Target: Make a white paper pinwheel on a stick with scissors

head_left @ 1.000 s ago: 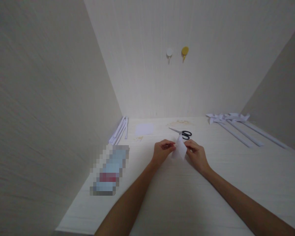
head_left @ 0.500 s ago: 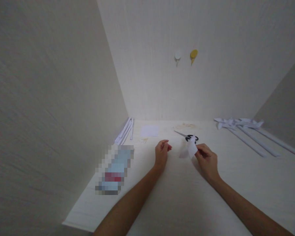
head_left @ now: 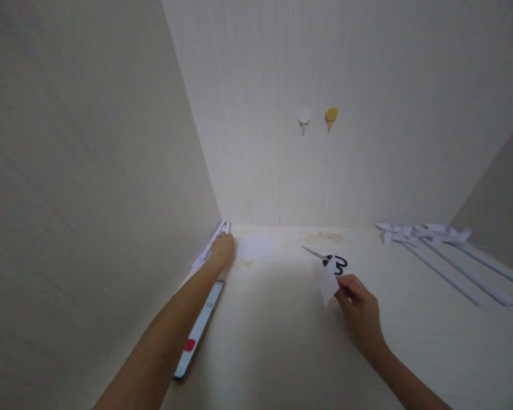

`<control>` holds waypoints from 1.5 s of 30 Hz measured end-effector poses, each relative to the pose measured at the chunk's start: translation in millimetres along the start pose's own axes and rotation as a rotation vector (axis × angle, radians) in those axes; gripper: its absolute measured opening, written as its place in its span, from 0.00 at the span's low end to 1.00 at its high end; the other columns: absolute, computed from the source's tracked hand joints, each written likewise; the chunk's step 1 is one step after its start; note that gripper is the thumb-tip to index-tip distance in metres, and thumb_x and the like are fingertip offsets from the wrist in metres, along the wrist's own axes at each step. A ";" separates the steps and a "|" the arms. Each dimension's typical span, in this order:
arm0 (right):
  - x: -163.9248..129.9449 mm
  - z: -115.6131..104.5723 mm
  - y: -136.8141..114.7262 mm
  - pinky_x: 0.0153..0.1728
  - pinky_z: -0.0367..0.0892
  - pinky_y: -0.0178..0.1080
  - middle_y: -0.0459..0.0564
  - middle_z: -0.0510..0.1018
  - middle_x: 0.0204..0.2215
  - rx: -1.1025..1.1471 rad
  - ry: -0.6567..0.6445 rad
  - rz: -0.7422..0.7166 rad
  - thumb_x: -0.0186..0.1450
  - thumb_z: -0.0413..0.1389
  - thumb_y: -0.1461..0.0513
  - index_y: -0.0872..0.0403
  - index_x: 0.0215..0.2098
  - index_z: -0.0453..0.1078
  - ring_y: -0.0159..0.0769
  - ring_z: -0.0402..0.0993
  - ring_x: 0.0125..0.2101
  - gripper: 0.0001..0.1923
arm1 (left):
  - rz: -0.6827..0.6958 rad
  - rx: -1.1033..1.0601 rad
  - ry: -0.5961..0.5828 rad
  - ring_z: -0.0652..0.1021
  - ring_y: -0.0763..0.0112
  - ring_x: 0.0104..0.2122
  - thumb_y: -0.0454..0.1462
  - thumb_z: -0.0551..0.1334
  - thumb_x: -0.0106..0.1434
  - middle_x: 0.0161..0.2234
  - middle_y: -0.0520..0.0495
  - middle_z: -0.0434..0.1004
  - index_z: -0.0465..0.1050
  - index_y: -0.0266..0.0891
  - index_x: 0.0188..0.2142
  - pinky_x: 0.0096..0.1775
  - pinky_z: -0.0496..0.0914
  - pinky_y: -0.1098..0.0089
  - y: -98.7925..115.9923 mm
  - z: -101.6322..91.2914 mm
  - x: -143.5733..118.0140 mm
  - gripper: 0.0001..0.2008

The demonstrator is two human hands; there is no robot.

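My left hand (head_left: pixel 223 249) is at the bundle of rolled white paper sticks (head_left: pixel 205 253) by the left wall. Its fingers are curled in over a stick, with the fingertips partly hidden. Between thumb and fingers, my right hand (head_left: pixel 358 307) pinches a small piece of white paper (head_left: pixel 329 283), bent and pointed at the top. Just behind that paper lie scissors (head_left: pixel 320 254) with black handles, blades toward the left. A flat white paper sheet (head_left: pixel 257 246) rests right of my left hand.
Paper pinwheels (head_left: pixel 423 232) on rolled paper sticks lie at the right. A phone (head_left: pixel 203 324) with a lit screen lies partly under my left forearm. White (head_left: pixel 304 117) and yellow (head_left: pixel 332 114) hooks are on the back wall. Yellowish scraps (head_left: pixel 322 237) lie near the wall.
My left hand has moved from the middle of the table leftward and forward to the paper sticks. My right hand still holds the paper, now turned differently. The view has tilted up slightly.
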State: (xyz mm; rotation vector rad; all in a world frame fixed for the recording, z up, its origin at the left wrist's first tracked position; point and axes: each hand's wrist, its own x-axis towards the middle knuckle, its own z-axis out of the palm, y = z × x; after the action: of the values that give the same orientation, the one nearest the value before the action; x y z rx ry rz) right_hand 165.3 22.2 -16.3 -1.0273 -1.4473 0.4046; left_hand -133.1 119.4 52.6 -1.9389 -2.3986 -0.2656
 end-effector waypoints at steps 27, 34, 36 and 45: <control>7.5 -5.1 10.7 0.18 0.53 0.32 0.44 0.67 0.18 0.224 0.185 0.395 0.49 0.57 0.59 0.57 0.22 0.68 0.28 0.59 0.19 0.08 | -0.352 -1.883 -0.969 0.59 0.85 0.10 0.35 0.50 0.61 0.14 0.55 0.60 0.65 0.33 0.26 0.11 0.52 0.82 95.5 21.5 -151.6 0.10; 8.4 -2.1 10.3 0.19 0.54 0.32 0.44 0.68 0.18 0.233 0.160 0.381 0.49 0.57 0.59 0.57 0.22 0.68 0.29 0.61 0.19 0.08 | -0.226 -2.098 -0.881 0.75 0.74 0.26 0.29 0.54 0.56 0.28 0.46 0.73 0.64 0.34 0.37 0.29 0.69 0.77 114.2 25.7 -147.9 0.08; 8.8 -1.8 9.3 0.19 0.54 0.32 0.44 0.68 0.18 0.229 0.153 0.384 0.49 0.57 0.59 0.57 0.22 0.68 0.29 0.60 0.19 0.08 | -0.236 -2.112 -0.873 0.76 0.71 0.28 0.34 0.54 0.58 0.28 0.44 0.74 0.63 0.36 0.41 0.30 0.70 0.74 113.7 30.1 -145.9 0.10; 7.0 -2.4 -6.3 0.20 0.54 0.31 0.41 0.64 0.15 0.223 0.069 0.403 0.47 0.56 0.61 0.56 0.17 0.64 0.27 0.58 0.19 0.07 | -0.308 -2.150 -0.666 0.76 0.74 0.26 0.35 0.51 0.61 0.34 0.40 0.75 0.59 0.35 0.46 0.30 0.70 0.75 107.2 34.4 -138.9 0.13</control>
State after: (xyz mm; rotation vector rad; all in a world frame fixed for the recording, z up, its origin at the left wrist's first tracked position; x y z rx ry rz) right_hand 166.4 23.4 -6.8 -1.1372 -1.1019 0.7945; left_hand 3.7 12.3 10.1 -1.5235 -2.4245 -3.8776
